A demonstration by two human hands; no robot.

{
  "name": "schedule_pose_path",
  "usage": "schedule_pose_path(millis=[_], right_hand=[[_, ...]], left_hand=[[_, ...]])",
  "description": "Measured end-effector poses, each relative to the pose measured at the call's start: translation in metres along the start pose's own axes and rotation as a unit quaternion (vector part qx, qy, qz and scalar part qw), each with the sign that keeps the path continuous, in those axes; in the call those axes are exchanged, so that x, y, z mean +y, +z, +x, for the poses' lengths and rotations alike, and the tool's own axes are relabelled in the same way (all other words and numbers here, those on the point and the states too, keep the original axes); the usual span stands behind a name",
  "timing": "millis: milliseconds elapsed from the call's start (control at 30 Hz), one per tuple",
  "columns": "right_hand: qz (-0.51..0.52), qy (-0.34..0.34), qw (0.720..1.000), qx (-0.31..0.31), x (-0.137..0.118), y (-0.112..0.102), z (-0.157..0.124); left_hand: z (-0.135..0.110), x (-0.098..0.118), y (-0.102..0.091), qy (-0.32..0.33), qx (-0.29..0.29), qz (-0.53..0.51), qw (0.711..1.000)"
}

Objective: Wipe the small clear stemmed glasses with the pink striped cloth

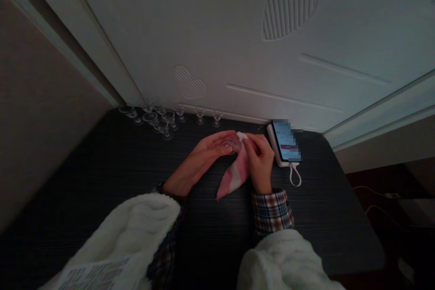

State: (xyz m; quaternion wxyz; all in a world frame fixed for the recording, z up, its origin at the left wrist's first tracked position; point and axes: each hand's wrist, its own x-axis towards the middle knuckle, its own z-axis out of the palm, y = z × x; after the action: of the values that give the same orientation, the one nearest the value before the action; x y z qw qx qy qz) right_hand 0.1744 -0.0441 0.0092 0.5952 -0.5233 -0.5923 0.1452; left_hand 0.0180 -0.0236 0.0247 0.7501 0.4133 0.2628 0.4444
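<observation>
Near the middle of the frame, a small clear glass (229, 147) sits in the left hand (208, 148), whose fingers and thumb are closed around it. The right hand (261, 157), just beside it, pinches a pink-and-white cloth (239, 170) against the glass, one corner trailing down toward the lower centre. The step in hand looks like wiping; the dim light hides whether the cloth reaches inside the bowl or only touches its outside. From this hold, the next move seems to call for a steady, light left grip and small turns of cloth against glass, as thin walls could crack under a hard squeeze. Beyond the hands, stemmed glasses (200, 116) stand on the dark counter (102, 167), clustered left of centre, with two set apart nearer the middle. Right of centre lies a phone (286, 140) on a white block (281, 163).
</observation>
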Motion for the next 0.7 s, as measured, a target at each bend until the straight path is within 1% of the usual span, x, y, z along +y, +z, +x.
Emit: schedule_pose_path(millis=[333,567,700], right_hand=[[0.038,-0.019,0.998,-0.037,-0.007,0.002,-0.003],[0.075,-0.034,0.993,-0.089,-0.011,0.003,-0.004],[0.092,-0.028,0.991,-0.092,-0.011,0.003,-0.005]], left_hand=[[0.002,-0.003,-0.001,0.02,0.033,-0.005,0.999],[0.001,-0.002,-0.003,0.043,0.033,0.029,0.998],[0.0,-0.001,-0.001,0.055,0.032,0.049,0.997]])
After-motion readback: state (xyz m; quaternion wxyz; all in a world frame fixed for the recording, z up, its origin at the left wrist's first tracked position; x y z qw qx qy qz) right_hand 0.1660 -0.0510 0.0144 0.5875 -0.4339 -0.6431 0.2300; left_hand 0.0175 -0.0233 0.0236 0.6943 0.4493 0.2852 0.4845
